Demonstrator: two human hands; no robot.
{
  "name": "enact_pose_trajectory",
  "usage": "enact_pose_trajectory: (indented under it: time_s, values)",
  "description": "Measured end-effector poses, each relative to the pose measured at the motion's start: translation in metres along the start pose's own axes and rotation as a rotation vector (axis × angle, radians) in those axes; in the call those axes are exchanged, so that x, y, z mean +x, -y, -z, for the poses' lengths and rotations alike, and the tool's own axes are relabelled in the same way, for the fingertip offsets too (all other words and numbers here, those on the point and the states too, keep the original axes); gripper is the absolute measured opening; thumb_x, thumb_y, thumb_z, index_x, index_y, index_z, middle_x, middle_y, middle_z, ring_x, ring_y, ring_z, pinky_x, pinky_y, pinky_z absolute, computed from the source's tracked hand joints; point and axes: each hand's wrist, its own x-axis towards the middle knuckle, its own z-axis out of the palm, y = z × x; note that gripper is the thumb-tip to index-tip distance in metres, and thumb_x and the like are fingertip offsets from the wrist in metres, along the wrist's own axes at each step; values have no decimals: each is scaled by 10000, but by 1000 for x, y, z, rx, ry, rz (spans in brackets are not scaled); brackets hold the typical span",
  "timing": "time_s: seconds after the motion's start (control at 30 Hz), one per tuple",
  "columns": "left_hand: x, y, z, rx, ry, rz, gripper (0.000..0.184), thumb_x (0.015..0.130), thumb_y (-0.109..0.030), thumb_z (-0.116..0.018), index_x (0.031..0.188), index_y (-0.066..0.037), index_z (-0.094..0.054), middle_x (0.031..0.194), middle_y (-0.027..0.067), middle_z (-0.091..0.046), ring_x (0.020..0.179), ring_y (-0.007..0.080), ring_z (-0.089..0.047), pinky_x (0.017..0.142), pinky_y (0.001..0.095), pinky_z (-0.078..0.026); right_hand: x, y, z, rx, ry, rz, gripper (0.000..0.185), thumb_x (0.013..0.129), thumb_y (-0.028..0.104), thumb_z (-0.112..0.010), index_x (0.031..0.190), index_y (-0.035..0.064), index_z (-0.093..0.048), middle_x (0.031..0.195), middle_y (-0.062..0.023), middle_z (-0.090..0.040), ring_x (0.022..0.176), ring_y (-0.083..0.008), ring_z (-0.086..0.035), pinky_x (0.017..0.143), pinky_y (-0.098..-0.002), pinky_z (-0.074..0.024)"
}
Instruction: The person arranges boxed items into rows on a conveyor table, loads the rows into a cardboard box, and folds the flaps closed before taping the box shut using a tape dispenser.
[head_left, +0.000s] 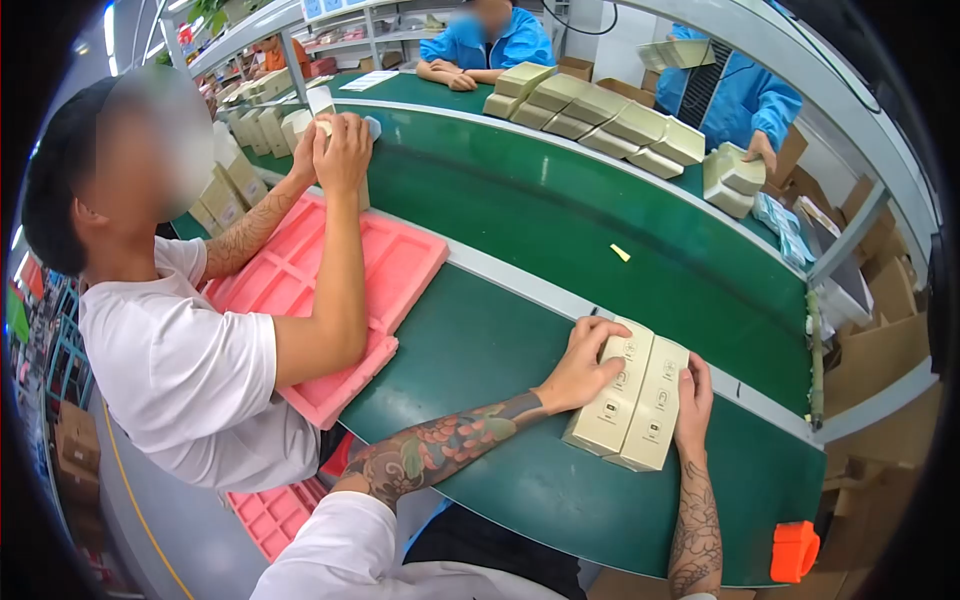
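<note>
Two cream cartons with small dark printed icons lie side by side on the green table in front of me: the left carton [606,405] and the right carton [657,408]. My left hand [583,362] is closed over the left carton, thumb on its printed face and fingers at its far end. Against the outer side of the right carton rests my right hand [693,405], its fingers curled along the edge. Together the hands press the pair from both sides. The undersides of the cartons are hidden.
An orange tape dispenser-like object [794,551] sits at the table's right corner. Left of me, a co-worker handles a small item above a pink tray [400,262]. Beyond the green conveyor belt [500,190], stacked cartons [590,105] stand near two people in blue. A yellow scrap [620,253] lies on the belt.
</note>
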Motion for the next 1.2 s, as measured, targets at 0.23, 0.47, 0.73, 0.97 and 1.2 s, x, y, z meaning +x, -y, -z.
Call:
enact_pose_trajectory:
  time_s: [0.23,0.47,0.73,0.97,1.2]
  values:
    - [0,-2,1,-9,10,7,390,824,-97,-607,1205,-106,-525,1255,127,-351,1214,283,-375,1020,380,-381,-2,4,-3,1,-13,0,362,986,157,-465,1290,-40,-478,1133,-113,-588,1003,-157,-548,903,-291,-430]
    - [0,0,-2,40,-43,-31,401,796,-73,-611,1188,-105,-533,1209,148,-367,1178,302,-392,1003,370,-392,-1,-3,3,-35,-6,7,364,996,166,-459,1290,-48,-471,1207,-135,-564,1087,-195,-532,962,-312,-403]
    - [1,-8,2,41,-40,-31,387,783,-96,-591,1166,-84,-538,1162,149,-401,1167,324,-369,1036,399,-318,0,-4,2,-34,1,-1,375,1005,178,-435,1298,-56,-450,1276,-160,-535,1159,-225,-512,1004,-335,-381]
    - [13,-35,35,357,-79,-400,216,775,-62,-633,988,-33,-615,1014,146,-598,979,331,-581,859,386,-471,0,-4,2,-63,-7,30,355,986,160,-483,1281,-38,-487,1188,-129,-580,1081,-185,-540,954,-304,-413]
    - [29,-24,149,1083,-489,-159,433,765,-158,-663,1185,-68,-605,1109,252,-577,1043,409,-559,912,468,-450,-3,9,-1,-58,-22,-16,368,990,204,-510,1277,-27,-496,1172,-125,-590,1065,-176,-545,940,-299,-423]
